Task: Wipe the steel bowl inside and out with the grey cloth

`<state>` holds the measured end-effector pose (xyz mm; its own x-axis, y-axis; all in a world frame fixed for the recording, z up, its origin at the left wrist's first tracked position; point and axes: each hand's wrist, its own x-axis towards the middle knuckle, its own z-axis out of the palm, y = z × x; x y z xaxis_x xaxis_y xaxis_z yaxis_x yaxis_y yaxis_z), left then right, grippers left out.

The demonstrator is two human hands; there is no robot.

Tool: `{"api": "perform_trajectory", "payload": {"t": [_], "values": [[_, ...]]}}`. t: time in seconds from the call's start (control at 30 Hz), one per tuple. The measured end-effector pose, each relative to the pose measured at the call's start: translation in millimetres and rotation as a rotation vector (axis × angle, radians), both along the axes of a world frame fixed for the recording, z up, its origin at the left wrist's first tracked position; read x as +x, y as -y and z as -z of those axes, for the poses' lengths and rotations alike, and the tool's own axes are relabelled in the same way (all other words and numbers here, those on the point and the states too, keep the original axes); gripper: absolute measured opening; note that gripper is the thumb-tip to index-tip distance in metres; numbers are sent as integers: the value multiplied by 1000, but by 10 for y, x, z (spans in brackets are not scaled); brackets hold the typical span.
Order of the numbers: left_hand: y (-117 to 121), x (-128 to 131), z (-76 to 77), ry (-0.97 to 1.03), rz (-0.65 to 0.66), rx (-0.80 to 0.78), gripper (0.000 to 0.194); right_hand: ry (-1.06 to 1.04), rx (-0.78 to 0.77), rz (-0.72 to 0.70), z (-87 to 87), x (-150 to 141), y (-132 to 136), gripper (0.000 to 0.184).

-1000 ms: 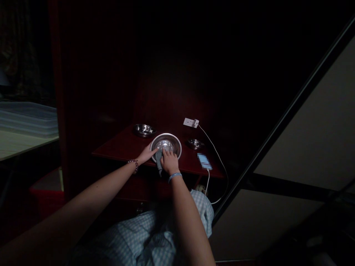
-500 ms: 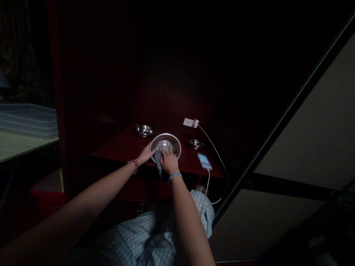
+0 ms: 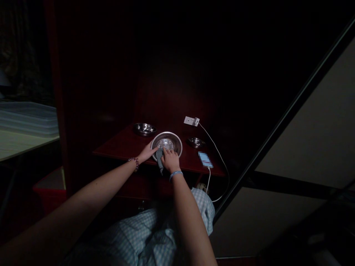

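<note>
A large steel bowl (image 3: pixel 177 139) is tilted toward me at the front edge of the dark red desk. My left hand (image 3: pixel 146 153) grips its left rim, thumb on the inner side. A grey cloth (image 3: pixel 159 158) drapes over the near rim, its tail hanging down in front. Over the near side of the bowl, my right hand (image 3: pixel 171 161) is closed on this cloth, with the fingertips reaching inside. Part of the cloth is hidden under those fingers.
Behind to the left sits a steel bowl (image 3: pixel 145 129), and to the right a smaller steel dish (image 3: pixel 196 143). A phone (image 3: pixel 205 160) lies near the right front edge. Its white cable (image 3: pixel 215 145) runs to a wall socket (image 3: pixel 190 121). Clear plastic bins (image 3: pixel 30 120) stand far left.
My right fingers have shifted slightly with the cloth inside the bowl. My left hand keeps its hold on the rim. The whole view has moved a little.
</note>
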<state>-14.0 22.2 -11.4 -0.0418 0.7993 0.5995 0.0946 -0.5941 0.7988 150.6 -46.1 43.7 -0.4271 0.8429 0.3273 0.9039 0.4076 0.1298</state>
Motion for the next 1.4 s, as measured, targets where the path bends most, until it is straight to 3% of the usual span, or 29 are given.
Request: {"api": "perform_trajectory", "payload": {"t": [0.43,1.13,1.4], "values": [[54,18,-39,-24,11,-10,68,22,0,5,1,9,18,57],[90,5,-63,-44,-75,-88,66,7,5,-11,-7,-6,23,57],[52,5,-46,-31,-35,-37,64,-4,-10,1,-3,-9,22,57]]}}
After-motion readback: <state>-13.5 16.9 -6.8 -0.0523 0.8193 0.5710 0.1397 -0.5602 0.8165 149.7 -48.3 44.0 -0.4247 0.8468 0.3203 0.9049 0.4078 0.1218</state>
